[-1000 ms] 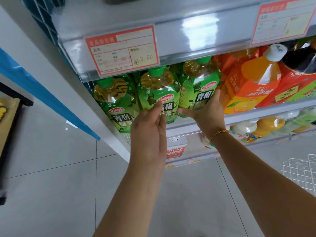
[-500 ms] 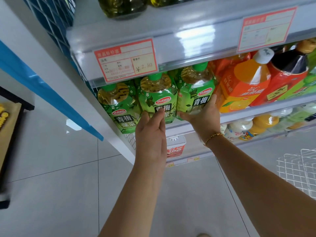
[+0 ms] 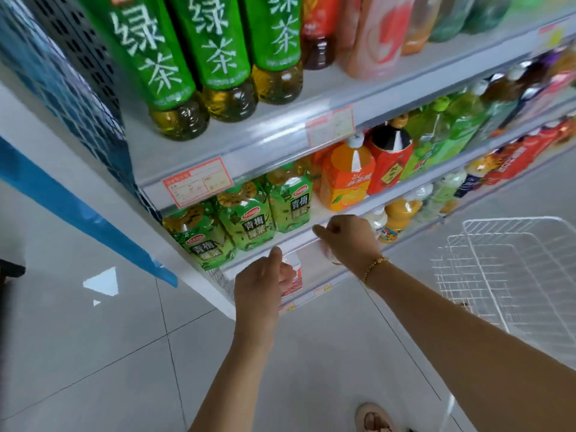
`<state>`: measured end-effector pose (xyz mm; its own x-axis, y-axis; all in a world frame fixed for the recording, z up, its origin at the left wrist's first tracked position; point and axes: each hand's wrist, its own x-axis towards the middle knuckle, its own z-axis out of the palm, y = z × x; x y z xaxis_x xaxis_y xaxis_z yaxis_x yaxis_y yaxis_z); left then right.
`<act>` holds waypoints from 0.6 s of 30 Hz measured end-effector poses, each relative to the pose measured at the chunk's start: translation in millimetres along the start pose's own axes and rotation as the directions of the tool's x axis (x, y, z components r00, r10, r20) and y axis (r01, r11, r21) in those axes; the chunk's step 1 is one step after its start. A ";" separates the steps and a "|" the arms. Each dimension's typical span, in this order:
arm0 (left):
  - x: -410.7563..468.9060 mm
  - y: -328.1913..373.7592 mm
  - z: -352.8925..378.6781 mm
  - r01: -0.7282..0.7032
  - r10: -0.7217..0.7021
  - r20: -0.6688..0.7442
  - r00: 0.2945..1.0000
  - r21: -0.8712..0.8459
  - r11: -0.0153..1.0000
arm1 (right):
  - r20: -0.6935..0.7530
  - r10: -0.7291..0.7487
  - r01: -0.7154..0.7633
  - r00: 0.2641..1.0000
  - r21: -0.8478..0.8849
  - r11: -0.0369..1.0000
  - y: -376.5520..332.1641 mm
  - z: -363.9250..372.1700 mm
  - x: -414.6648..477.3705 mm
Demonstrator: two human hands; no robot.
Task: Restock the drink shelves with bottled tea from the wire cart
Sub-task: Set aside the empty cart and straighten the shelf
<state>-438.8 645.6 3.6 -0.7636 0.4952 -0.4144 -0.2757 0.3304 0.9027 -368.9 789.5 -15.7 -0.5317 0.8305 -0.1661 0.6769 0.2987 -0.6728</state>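
Observation:
Three green-labelled plum tea bottles stand side by side at the left end of the middle shelf. My left hand hangs just below and in front of the shelf edge, fingers loosely curled, holding nothing. My right hand, with a gold bead bracelet, hovers at the shelf lip to the right of the bottles, also loosely curled and holding nothing. Neither hand touches a bottle. The white wire cart stands on the floor to the right.
Tall green tea bottles line the upper shelf. An orange juice bottle and a red-labelled bottle sit right of the plum tea. Small bottles fill the lower shelf. My foot is on the grey tiled floor.
Both hands have let go of the plum tea bottles and drawn back and down from the shelf. The view has pulled back and risen, so the upper shelf and cart show.

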 end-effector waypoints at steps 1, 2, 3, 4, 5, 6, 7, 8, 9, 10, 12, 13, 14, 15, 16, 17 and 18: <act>-18.0 5.3 0.4 -0.038 0.036 0.026 0.999 0.079 0.996 | -0.015 0.011 -0.011 1.000 -0.011 1.000 0.5 -19.5 -18.1; -36.2 11.0 2.1 -0.081 0.075 0.047 0.996 0.144 0.986 | -0.028 0.020 -0.020 0.999 -0.013 1.000 2.4 -40.9 -38.5; -55.2 18.6 5.2 -0.114 0.101 0.073 0.992 0.195 0.974 | -0.029 0.035 -0.035 0.999 -0.010 0.999 5.7 -63.8 -59.9; -73.5 24.1 8.8 -0.155 0.135 0.104 0.985 0.224 0.962 | -0.023 0.052 -0.052 0.998 -0.008 0.999 10.7 -87.3 -82.7; -89.8 25.6 14.2 -0.205 0.171 0.152 0.974 0.251 0.946 | -0.001 0.084 -0.084 0.996 -0.012 0.996 18.5 -111.2 -106.8; -108.4 26.3 22.4 -0.260 0.207 0.211 0.955 0.263 0.929 | 0.020 0.127 -0.126 0.992 -0.044 0.991 31.5 -135.0 -132.3; -124.3 24.9 32.8 -0.316 0.242 0.272 0.932 0.278 0.907 | 0.016 0.162 -0.160 0.987 -0.089 0.983 48.2 -157.0 -157.3; -138.9 22.4 44.8 -0.360 0.256 0.345 0.903 0.283 0.889 | -0.007 0.200 -0.199 0.980 -0.133 0.971 68.0 -177.4 -182.1; -154.3 18.9 59.2 -0.387 0.250 0.413 0.876 0.292 0.875 | -0.040 0.241 -0.245 0.970 -0.171 0.954 90.3 -195.5 -207.4; -169.2 12.3 75.0 -0.398 0.221 0.483 0.847 0.300 0.867 | -0.082 0.291 -0.302 0.953 -0.205 0.931 112.8 -211.6 -232.2; -197.9 -6.2 108.1 -0.439 0.165 0.618 0.768 0.321 0.839 | -0.155 0.366 -0.396 0.918 -0.292 0.870 159.1 -236.2 -276.3; -211.8 -17.0 125.0 -0.473 0.140 0.675 0.724 0.340 0.813 | -0.158 0.400 -0.430 0.903 -0.346 0.834 180.8 -245.8 -294.2; -224.7 -27.3 141.5 -0.513 0.118 0.723 0.681 0.355 0.782 | -0.138 0.439 -0.456 0.888 -0.403 0.794 201.4 -253.7 -308.8; -236.8 -36.4 157.4 -0.546 0.079 0.763 0.641 0.381 0.746 | -0.105 0.473 -0.464 0.875 -0.466 0.753 221.6 -259.6 -319.5; -247.8 -46.2 172.5 -0.589 0.053 0.796 0.604 0.400 0.702 | -0.063 0.501 -0.453 0.863 -0.532 0.715 238.9 -264.2 -327.5; -257.1 -56.4 186.7 -0.621 0.009 0.818 0.575 0.429 0.656 | -0.026 0.513 -0.428 0.858 -0.587 0.687 255.8 -265.9 -332.9; -266.5 -65.9 200.2 -0.651 -0.033 0.838 0.545 0.448 0.613 | -0.002 0.514 -0.402 0.858 -0.627 0.668 270.9 -266.3 -336.3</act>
<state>-100.2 652.8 31.4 0.0822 0.9321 -0.3528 0.5899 0.2399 0.7710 128.8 716.4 50.0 -0.1071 0.8668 -0.4871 0.9846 0.1605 0.0691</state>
